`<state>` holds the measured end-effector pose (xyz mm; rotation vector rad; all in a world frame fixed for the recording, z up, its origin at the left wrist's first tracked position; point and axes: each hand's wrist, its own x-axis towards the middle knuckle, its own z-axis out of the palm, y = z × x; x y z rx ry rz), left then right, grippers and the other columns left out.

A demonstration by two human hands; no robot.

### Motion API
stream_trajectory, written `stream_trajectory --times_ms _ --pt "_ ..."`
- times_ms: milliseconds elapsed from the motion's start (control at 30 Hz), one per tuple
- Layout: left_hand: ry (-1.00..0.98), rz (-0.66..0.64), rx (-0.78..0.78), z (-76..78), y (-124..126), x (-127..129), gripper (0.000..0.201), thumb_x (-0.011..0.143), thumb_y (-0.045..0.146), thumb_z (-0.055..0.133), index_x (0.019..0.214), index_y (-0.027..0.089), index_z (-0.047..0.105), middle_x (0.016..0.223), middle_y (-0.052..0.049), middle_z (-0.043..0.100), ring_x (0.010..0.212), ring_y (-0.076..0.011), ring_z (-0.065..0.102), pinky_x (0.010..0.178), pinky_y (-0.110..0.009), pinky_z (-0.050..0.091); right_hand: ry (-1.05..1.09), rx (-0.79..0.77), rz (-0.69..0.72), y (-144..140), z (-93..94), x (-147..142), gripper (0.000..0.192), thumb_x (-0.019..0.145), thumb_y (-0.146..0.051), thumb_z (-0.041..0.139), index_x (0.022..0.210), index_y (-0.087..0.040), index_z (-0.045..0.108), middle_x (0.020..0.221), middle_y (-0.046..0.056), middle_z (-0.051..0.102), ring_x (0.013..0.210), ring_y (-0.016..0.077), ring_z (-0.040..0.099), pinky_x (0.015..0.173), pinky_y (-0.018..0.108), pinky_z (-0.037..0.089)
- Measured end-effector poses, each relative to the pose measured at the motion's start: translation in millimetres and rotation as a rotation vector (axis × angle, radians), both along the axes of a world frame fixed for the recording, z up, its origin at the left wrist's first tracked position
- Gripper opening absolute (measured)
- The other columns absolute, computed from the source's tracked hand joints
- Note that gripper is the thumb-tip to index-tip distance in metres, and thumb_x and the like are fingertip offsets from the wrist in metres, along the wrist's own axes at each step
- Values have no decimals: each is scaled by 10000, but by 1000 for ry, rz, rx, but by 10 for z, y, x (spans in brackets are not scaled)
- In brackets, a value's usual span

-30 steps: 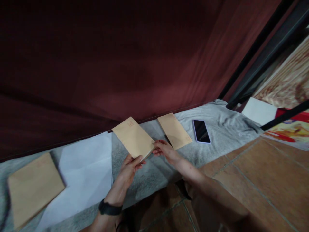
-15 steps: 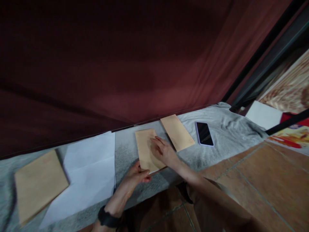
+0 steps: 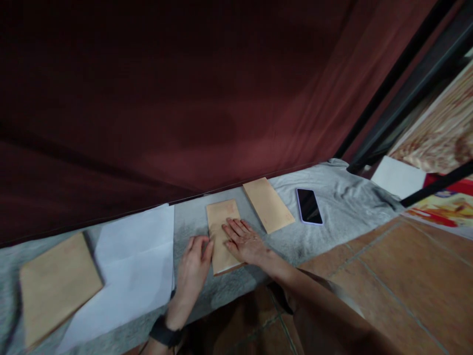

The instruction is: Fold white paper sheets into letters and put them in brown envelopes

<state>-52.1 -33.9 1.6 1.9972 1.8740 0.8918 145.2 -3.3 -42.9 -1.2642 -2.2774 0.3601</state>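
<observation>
A narrow brown paper envelope (image 3: 221,214) lies on the grey cloth, with a white strip of paper showing at its near end. My right hand (image 3: 247,242) rests flat on its right half, fingers spread. At the envelope's left edge is my left hand (image 3: 192,264), its fingers curled and the thumb close to the index finger, pinching that edge; the fingertips are partly hidden. A dark band (image 3: 165,333) is on my left wrist. To the right lies a second brown envelope (image 3: 269,204), apart from both hands.
A phone (image 3: 309,207) in a purple case lies on the grey cloth (image 3: 343,197) at the right. White paper sheets (image 3: 129,266) lie left of my hands, with a stack of brown envelopes (image 3: 61,286) overlapping them. A dark red curtain (image 3: 207,123) hangs behind; tiled floor (image 3: 417,271) is in front.
My left hand has moved from the envelope's near end up to its left edge. My right hand has flattened and spread its fingers on the envelope, slightly lower.
</observation>
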Motion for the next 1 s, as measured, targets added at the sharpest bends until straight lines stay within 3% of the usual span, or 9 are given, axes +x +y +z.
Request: stream_trajectory --times_ms 100,167,367,500,600,733,1000 --pt "24 -132 193 -109 174 124 397 982 346 433 1316 171 558 1429 -159 540 1341 -267 517 1095 -458 446 3 17 7 12 -20 -19 521 1021 -371 499 1505 -182 461 1608 126 362 1496 266 334 1251 488 232" --pt "77 -210 192 -173 373 188 464 1001 327 396 1421 153 484 1548 -164 436 1453 -260 398 1175 -473 373 20 6 17 44 -12 -22 499 1021 -352 496 1485 -168 486 1591 137 397 1489 270 348 1246 493 244" --pt "344 -404 62 -237 1244 272 583 1026 413 292 1512 110 406 1605 -166 384 1522 -257 280 1235 -473 253 231 -173 -39 233 122 95 440 897 -36 497 1277 -187 660 1362 94 657 1278 208 597 1118 340 442" --pt "425 -418 -15 -319 1527 342 604 1028 447 250 1519 135 414 1583 -148 428 1496 -253 344 1227 -478 255 300 -250 -121 297 190 198 439 830 58 476 1100 -199 709 1183 70 734 1115 187 682 990 257 497" --pt "447 -435 -14 -390 1474 382 578 1029 436 251 1535 201 403 1596 -91 419 1519 -246 297 1245 -505 194 222 -270 -131 304 224 216 414 826 71 479 1041 -196 710 1132 53 741 1061 162 694 961 223 488" --pt "553 -505 -6 -433 1287 411 567 1033 385 229 1561 221 355 1623 -45 376 1529 -198 269 1260 -440 195 99 -284 -166 311 275 190 392 851 55 462 1020 -194 713 1125 45 741 1039 138 695 943 204 477" --pt "564 -550 -28 -453 787 498 592 1045 407 232 1570 145 314 1637 -101 337 1527 -196 273 1265 -414 207 -6 -286 -289 269 361 222 237 961 -105 485 1030 -177 700 1076 85 742 980 181 704 882 258 492"
